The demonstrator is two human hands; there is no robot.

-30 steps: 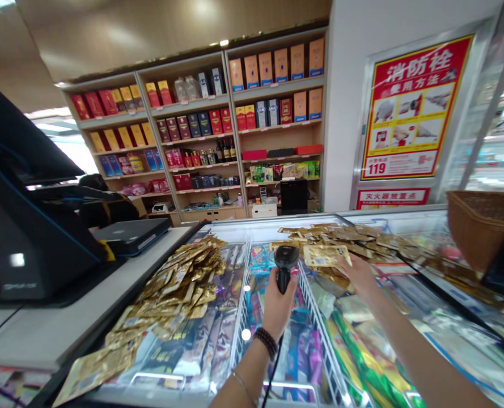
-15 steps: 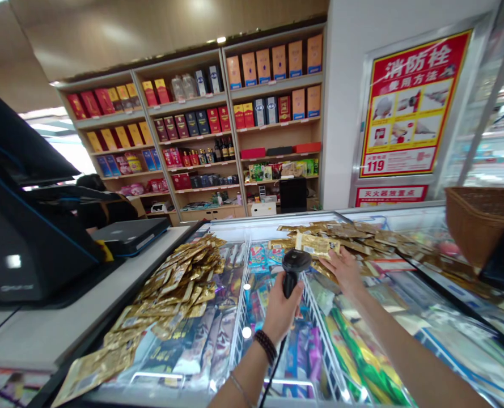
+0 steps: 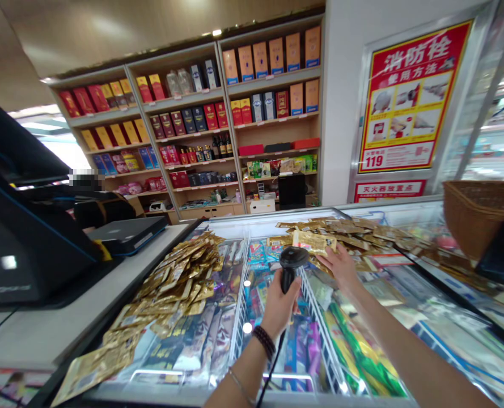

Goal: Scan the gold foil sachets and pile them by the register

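Wrapped round the handle of a black barcode scanner is my left hand, with a beaded bracelet on the wrist. The scanner's head is just in front of a gold packet. My right hand has its fingertips at the right end of that packet, above a freezer's glass top. One pile of gold packets lies to the left on the glass, and another pile spreads behind and to the right of my right hand.
A black terminal and a flat black device stand on the left counter. A wicker basket is at the right. Behind are shelves of boxes, and part of a person shows at left.
The view has shifted slightly. Both hands, the scanner and the packet keep nearly the same places relative to each other.
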